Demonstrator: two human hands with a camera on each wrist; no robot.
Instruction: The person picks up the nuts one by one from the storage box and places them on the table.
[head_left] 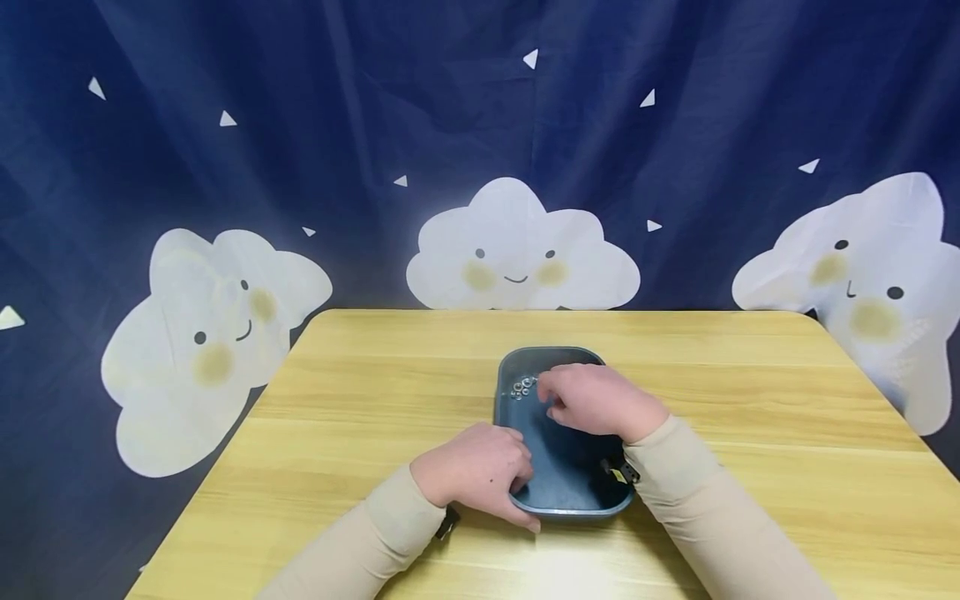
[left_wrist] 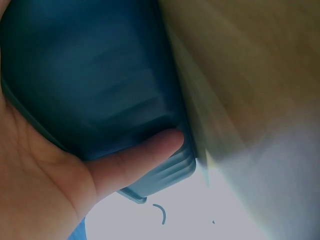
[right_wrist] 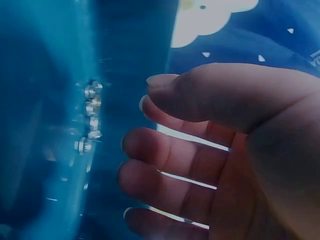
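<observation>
A dark blue, round-cornered tray (head_left: pixel 558 467) is on the wooden table. Several small, shiny, ring-like metal pieces (head_left: pixel 522 387) are gathered at its far left inside edge; the right wrist view shows the metal pieces (right_wrist: pixel 91 117) in a blurred row. At the near left corner, my left hand (head_left: pixel 480 471) grips the rim, fingers over the edge and thumb (left_wrist: pixel 140 157) against the outer wall. My right hand (head_left: pixel 596 400) is above the tray, just right of the metal pieces. Its fingers (right_wrist: pixel 145 150) are loosely bent, with nothing visible between them and the thumb.
The light wooden table (head_left: pixel 360 392) extends on both sides of the tray. Behind it hangs a dark blue curtain (head_left: pixel 480 100) printed with white smiling clouds. A small dark device (head_left: pixel 621 473) sits at the right wrist, over the tray's right side.
</observation>
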